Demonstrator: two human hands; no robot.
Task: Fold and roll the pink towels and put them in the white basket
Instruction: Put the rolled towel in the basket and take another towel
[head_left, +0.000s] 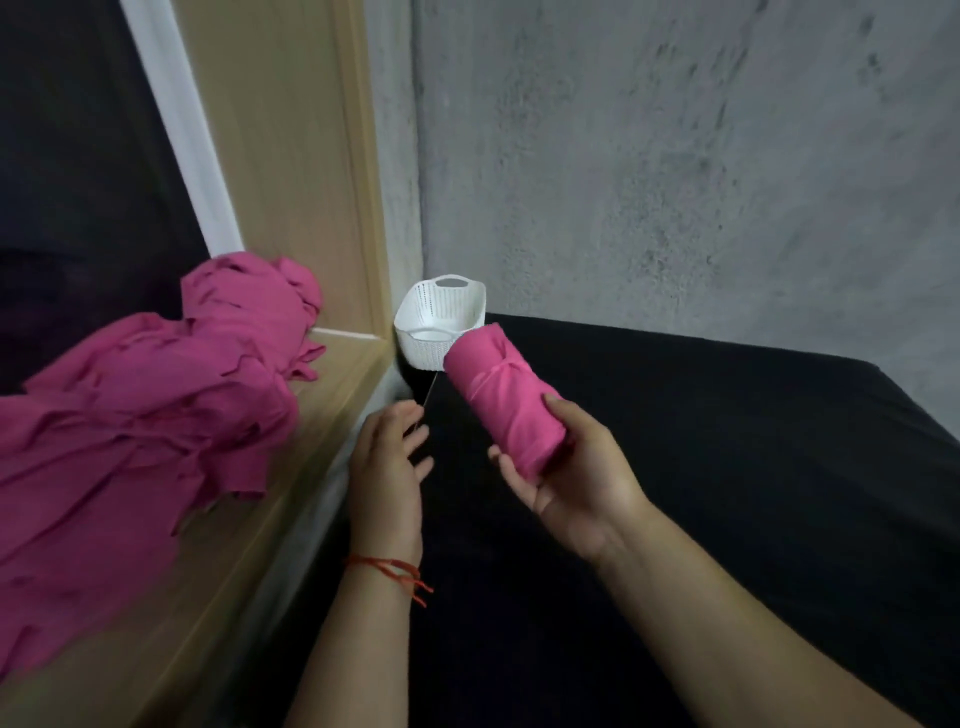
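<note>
In the middle of the frame the right hand (576, 478) grips a rolled pink towel (501, 395), with the thumb over the top and the fingers curled underneath its near end. The roll is lifted above the black table (727, 467) and points up and left. Its far end overlaps the near rim of the white basket (423, 353) in the picture; whether the two touch cannot be told. The basket stands at the far corner of the table, where the grey wall (675, 156) meets the wooden ledge (332, 415).

The left hand (387, 467) is just left of the roll, its fingers loose and spread and holding nothing. A red string bracelet (389, 569) circles its wrist.

A heap of loose pink towels (145, 415) lies on the ledge at the left of the frame, well apart from the basket.
</note>
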